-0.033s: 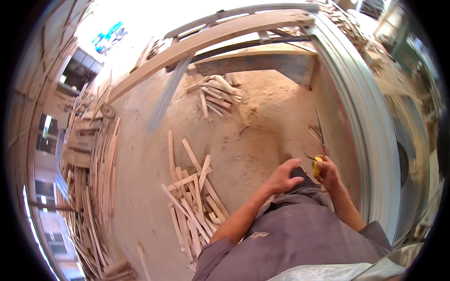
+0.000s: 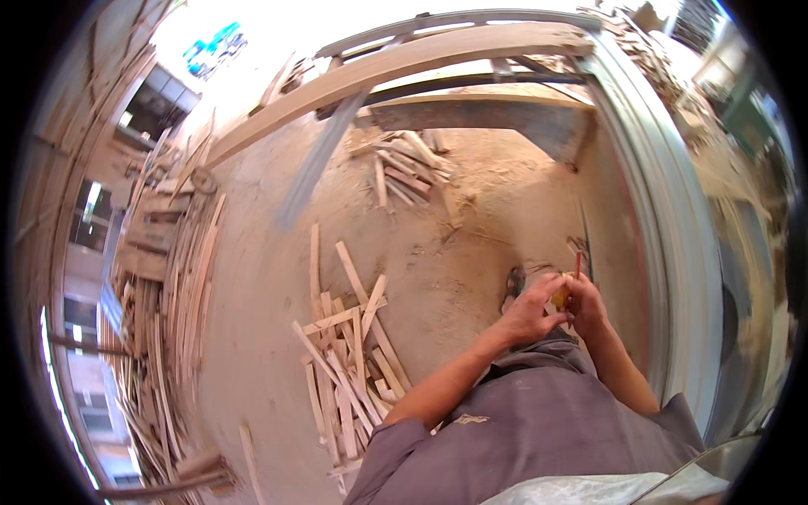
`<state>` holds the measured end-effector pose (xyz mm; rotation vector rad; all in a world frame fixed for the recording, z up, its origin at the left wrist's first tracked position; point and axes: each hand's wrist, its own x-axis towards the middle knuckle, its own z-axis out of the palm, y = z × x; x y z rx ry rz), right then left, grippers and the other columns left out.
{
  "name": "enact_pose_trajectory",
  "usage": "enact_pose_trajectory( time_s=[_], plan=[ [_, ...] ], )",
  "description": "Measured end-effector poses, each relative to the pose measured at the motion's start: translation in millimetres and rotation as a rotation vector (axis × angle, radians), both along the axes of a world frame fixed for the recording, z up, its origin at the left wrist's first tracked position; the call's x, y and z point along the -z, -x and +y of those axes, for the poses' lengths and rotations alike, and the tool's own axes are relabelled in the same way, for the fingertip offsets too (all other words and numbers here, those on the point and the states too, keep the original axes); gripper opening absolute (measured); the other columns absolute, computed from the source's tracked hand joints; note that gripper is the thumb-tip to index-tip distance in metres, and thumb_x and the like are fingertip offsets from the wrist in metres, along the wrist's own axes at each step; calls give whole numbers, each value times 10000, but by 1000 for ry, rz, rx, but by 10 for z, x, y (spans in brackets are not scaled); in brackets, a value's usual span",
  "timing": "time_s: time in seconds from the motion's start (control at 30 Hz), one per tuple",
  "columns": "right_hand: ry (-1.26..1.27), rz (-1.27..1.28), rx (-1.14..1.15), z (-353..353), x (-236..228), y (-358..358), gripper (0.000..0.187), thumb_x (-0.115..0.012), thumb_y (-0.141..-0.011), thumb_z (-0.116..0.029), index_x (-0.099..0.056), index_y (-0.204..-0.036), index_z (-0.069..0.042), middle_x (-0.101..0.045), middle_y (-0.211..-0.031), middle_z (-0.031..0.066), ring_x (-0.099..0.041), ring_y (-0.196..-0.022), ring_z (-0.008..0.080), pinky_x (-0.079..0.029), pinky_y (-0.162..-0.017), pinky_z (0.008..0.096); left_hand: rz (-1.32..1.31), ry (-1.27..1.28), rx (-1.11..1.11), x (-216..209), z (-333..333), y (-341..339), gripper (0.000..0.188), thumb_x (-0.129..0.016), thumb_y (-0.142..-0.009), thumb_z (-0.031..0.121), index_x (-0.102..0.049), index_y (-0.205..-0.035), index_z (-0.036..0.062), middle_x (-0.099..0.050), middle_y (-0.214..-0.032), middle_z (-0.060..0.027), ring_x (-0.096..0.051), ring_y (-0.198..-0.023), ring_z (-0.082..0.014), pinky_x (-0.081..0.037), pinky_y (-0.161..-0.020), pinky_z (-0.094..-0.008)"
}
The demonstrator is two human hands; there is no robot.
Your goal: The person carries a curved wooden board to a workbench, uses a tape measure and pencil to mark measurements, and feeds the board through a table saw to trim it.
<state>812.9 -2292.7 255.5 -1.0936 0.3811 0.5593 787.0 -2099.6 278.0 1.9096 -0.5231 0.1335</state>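
Note:
My left hand and my right hand meet in front of my body at the lower right. Between their fingers is a small yellow tape measure, mostly covered by the fingers. The left fingers and thumb close on its near-left side while the right hand wraps the other side. A thin red pencil sticks up from my right hand. Below the hands show my trousers and a dark shoe on the dusty floor.
A long wooden plank lies across a frame ahead. A metal rail bench runs along my right. Loose wooden strips lie in a heap at left, with a smaller pile beyond. Stacked timber lines the left wall.
My left hand, open and apart from the right before, has moved right and closed on the yellow tape measure. The red pencil now points upward. The whole view has shifted slightly.

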Motion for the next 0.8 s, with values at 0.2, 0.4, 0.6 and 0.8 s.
enact_pose_trajectory(
  time_s=[0.2,0.4,0.6,0.8],
  plan=[
    [210,-170,-422,1094,-153,-1518,388,-640,-938,-327,-514,-1221,-93,-593,-899,26,-519,-608,74,-347,-469,198,541,417,-51,173,1058,-1342,401,-651,-928,74,-547,-1304,-20,-659,-1073,-79,-633,-995,-156,-537,-821,-293],
    [448,-942,-755,2110,-415,-2719,726,-792,-711,-177,-513,-1362,-19,-582,-1171,88,-595,-1054,221,-473,-949,346,783,842,-229,349,1803,-2089,292,-608,-1012,224,-584,-1215,15,-664,-972,-65,-661,-805,-136,-577,-694,-284],
    [487,-908,-949,2754,-733,-3614,601,-779,-730,-199,-581,-1275,-39,-666,-1087,164,-669,-1017,293,-521,-894,369,919,928,-369,302,2278,-2757,263,-586,-1017,203,-594,-1168,-12,-676,-1022,-109,-713,-813,-221,-629,-730,-342],
    [488,-590,-1052,2965,-408,-4174,536,-715,-721,-136,-606,-1231,-14,-606,-834,68,-573,-755,149,-468,-685,306,1013,555,-237,245,2786,-3243,290,-597,-1017,272,-648,-1013,-13,-717,-889,-98,-710,-807,-175,-575,-671,-302]
  ],
)
